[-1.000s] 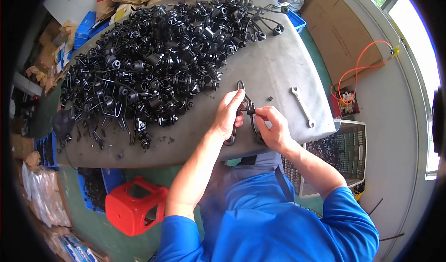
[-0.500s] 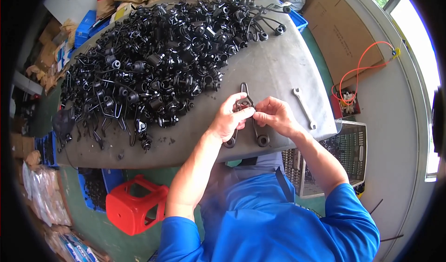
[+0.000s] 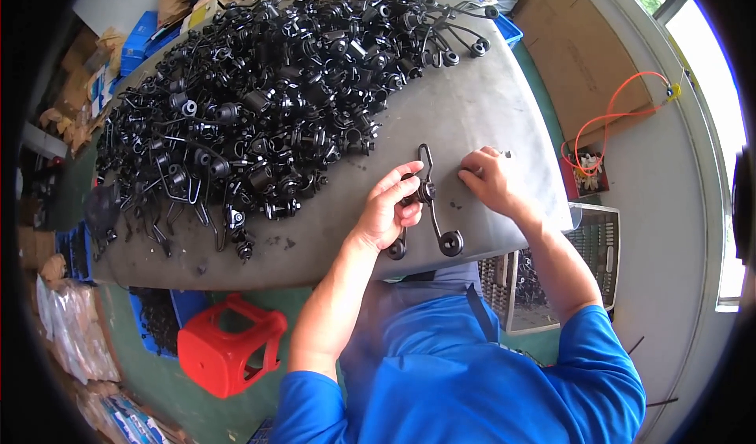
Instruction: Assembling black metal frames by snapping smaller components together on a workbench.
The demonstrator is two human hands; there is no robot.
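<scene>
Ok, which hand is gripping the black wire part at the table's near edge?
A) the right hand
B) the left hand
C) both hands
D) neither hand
B: the left hand has its fingers around the black wire part, while the right hand rests apart on the grey table.

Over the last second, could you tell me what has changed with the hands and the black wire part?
The right hand let go of the black wire part and moved off to the right, where it now rests on the grey table. The left hand keeps hold of the part's middle. The part stays flat in its place, and the pile of black parts is unchanged.
</scene>
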